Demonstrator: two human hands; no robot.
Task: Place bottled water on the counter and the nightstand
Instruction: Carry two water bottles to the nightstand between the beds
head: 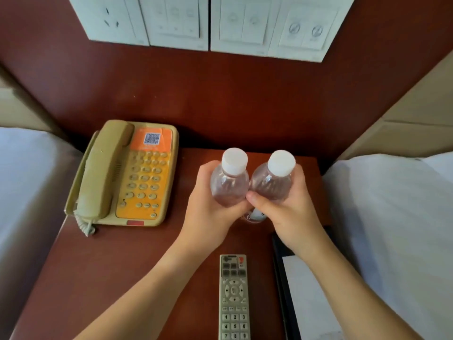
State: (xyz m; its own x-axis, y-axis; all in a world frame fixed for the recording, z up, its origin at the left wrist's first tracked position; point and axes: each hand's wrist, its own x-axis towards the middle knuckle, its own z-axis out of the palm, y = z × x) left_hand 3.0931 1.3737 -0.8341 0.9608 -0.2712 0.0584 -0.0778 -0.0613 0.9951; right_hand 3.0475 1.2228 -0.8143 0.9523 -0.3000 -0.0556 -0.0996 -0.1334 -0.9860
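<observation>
Two clear water bottles with white caps stand upright side by side over the back right part of the dark red wooden nightstand (117, 261). My left hand (208, 212) is wrapped around the left bottle (230, 180). My right hand (289, 212) grips the right bottle (272, 182). The two bottles touch each other at the shoulders. Their lower halves are hidden behind my fingers, and only a sliver of a clear base (255, 217) shows between the hands, low over the wood.
A beige and orange telephone (127, 175) lies on the nightstand's left. A grey remote control (234, 298) lies at the front, and a black folder with white paper (301, 290) at the right. White beds flank both sides. Wall switch panels (210, 23) hang above.
</observation>
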